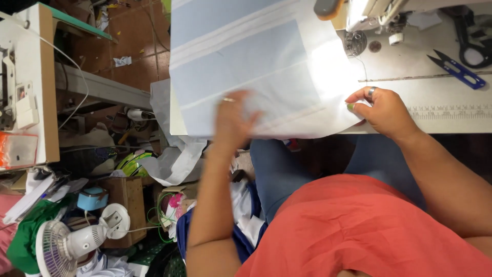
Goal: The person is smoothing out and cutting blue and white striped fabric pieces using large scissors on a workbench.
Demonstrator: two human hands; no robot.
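**Desk:** Fingers [353,102] first: what are they doing?

**Photographer:** Fingers of the right hand [382,110] pinch the lower right edge of a pale blue and white fabric piece [246,66]; a ring sits on one finger, and a nail is painted green. The left hand [231,119] lies flat on the same fabric near its lower edge, fingers spread and blurred, holding nothing, only pressing down.

**Desk:** Where does the fabric lie?

**Photographer:** It is spread across the counter [441,120], its near edge hanging just over the counter's front, above the person's blue-trousered knees. Raised white seam lines cross the panel, and a bright light washes out its right side.

**Desk:** And around it?

**Photographer:** A sewing machine [369,15] stands at the top, just beyond the fabric's upper right corner. Blue thread snips [458,71] lie on the counter well to the right of the right hand, with black scissors [474,43] beyond them. A printed ruler strip [446,110] runs along the counter beside the right wrist. On the cluttered floor at left sits a small white fan [77,241], with a cardboard box [125,197] near it.
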